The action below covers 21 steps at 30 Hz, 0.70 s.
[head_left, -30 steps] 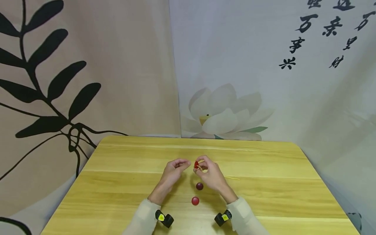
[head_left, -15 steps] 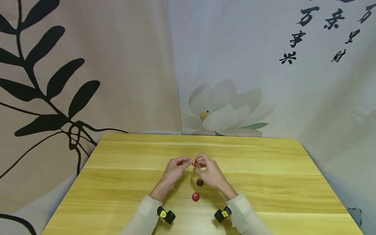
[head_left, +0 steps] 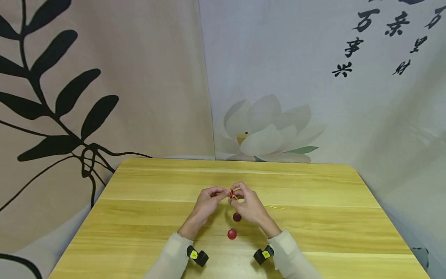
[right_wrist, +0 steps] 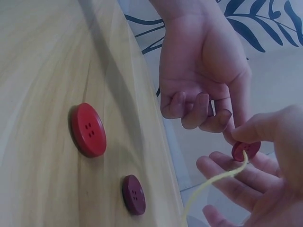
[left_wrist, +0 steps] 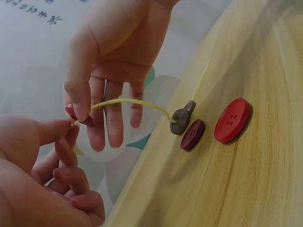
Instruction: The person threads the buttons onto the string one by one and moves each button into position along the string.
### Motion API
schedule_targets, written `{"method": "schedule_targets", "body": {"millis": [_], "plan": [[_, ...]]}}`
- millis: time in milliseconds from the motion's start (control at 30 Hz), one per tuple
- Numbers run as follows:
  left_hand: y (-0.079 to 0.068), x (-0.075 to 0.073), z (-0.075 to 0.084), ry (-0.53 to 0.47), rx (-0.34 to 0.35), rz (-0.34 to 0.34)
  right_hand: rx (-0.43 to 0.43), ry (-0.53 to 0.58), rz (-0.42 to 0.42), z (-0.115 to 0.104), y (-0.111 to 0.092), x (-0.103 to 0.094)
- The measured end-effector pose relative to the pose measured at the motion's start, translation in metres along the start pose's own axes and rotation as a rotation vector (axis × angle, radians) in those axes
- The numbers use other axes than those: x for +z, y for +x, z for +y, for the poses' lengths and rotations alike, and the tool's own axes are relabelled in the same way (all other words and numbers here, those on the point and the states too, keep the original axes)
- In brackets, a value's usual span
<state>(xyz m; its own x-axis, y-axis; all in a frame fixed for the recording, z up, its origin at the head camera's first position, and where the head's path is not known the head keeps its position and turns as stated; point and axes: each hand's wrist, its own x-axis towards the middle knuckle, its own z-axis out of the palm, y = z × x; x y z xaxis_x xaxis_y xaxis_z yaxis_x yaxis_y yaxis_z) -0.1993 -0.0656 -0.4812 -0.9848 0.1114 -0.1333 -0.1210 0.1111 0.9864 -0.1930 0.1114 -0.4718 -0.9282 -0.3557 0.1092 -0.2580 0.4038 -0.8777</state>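
My right hand [head_left: 250,206] pinches a small red button [right_wrist: 240,152] between thumb and finger above the table. A yellow string [left_wrist: 142,102] runs from this button down to a grey-brown button [left_wrist: 179,124] on the table, with another grey piece partly behind it. At the red button's far side my left hand [head_left: 205,205] pinches the string's short end between thumb and index finger, its other fingers curled. The right hand's remaining fingers extend loosely. A dark maroon button [head_left: 237,217] and a larger red button [head_left: 231,234] lie flat below the hands.
The wooden table [head_left: 139,217] has rounded far corners. Beyond it hangs a cloth backdrop [head_left: 167,77] printed with leaves, a lotus and characters. A tail of the yellow string [head_left: 274,207] lies right of the right hand.
My left hand has moved right to meet the red button, and its fingertips now pinch the string there. The red button has turned edge-on to the head view. The loose buttons stay put.
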Motion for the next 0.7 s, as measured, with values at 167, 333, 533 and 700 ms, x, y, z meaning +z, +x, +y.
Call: {"method": "schedule_targets", "body": {"millis": [167,333,533,700], "plan": [[0.0005,-0.0014,-0.002,0.019,-0.005,-0.008,0.008,0.0,0.0,0.0009,0.001,-0.0004],[0.0012,-0.0033,-0.0027,0.029,0.011,-0.01,-0.003,0.003,0.008,-0.0001,0.0031,-0.0008],[0.0009,-0.0041,-0.0029,0.027,0.001,-0.001,-0.043,-0.01,0.009,0.0021,0.0038,0.0004],[-0.0012,-0.0043,-0.0027,0.011,0.004,0.0,-0.062,-0.035,0.02,0.0041,0.0037,0.0017]]}}
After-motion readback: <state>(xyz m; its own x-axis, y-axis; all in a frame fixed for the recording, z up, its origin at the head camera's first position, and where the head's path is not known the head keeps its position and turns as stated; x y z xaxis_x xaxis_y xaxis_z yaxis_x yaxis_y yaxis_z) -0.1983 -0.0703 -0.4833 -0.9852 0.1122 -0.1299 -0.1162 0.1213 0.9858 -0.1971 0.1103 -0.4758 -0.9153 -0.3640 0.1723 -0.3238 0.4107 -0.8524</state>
